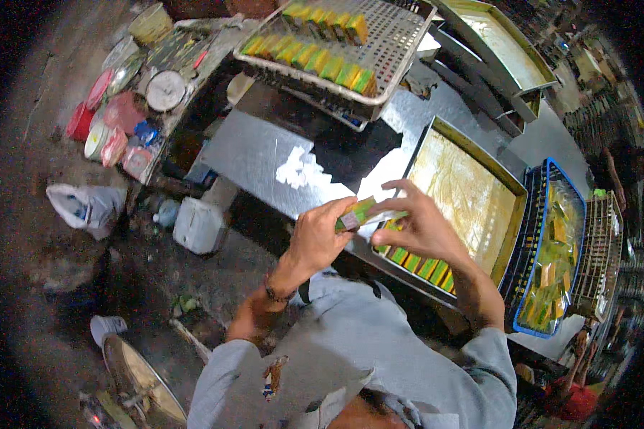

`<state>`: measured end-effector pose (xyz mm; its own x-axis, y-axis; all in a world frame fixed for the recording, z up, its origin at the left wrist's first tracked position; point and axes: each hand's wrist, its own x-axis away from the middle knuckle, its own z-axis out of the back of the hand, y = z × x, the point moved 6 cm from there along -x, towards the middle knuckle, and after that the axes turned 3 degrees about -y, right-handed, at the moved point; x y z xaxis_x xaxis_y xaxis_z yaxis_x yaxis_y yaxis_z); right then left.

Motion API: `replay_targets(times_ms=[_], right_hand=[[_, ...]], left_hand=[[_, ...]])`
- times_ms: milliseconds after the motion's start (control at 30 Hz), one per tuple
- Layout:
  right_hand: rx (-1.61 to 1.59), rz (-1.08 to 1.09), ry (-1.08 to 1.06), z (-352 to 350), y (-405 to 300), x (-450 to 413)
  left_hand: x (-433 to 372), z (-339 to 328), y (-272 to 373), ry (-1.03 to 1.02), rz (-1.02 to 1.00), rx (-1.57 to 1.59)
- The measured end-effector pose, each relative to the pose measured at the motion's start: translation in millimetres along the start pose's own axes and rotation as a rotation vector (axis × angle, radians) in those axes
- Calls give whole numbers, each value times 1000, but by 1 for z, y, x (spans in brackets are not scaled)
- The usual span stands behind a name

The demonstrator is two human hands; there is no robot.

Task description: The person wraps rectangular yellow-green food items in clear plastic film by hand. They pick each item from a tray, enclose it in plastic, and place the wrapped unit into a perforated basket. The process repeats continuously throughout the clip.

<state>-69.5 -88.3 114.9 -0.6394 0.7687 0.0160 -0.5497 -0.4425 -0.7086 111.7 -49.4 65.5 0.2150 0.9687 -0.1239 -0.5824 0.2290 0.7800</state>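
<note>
My left hand [316, 238] grips a small green-and-yellow cake slice [360, 210] with a pale label on its near end. Close beside the slice is my right hand [421, 222], its thumb and fingers spread apart. A blurred whitish patch near its fingertips is too unclear to name. Under the right hand a row of green-and-yellow cake slices [426, 268] lines the near side of a shallow metal tray [461, 193]; part of the row is hidden by that hand. Small white pieces [300, 170] lie scattered on the metal table [249, 153] ahead of my hands.
Beyond, a perforated crate [392, 59] holds rows of cake slices [306, 58]. At right stands a blue-rimmed crate [580, 225] of wrapped pieces [550, 268]. More metal trays [507, 48] sit at upper right. Tubs and lids [165, 90] crowd a side table; a white jerrycan [198, 225] stands below.
</note>
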Motion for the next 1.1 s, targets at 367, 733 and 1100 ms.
replay_targets(times_ms=[367,733,1100], right_hand=[[155,70,496,170,7,-133],[613,11,355,217,198,-413],[228,241,490,193,108,-360]], left_hand=[[-43,82,-95,114,55,222],[15,118,-207,243,440,205],[11,94,-270,212,436,7]])
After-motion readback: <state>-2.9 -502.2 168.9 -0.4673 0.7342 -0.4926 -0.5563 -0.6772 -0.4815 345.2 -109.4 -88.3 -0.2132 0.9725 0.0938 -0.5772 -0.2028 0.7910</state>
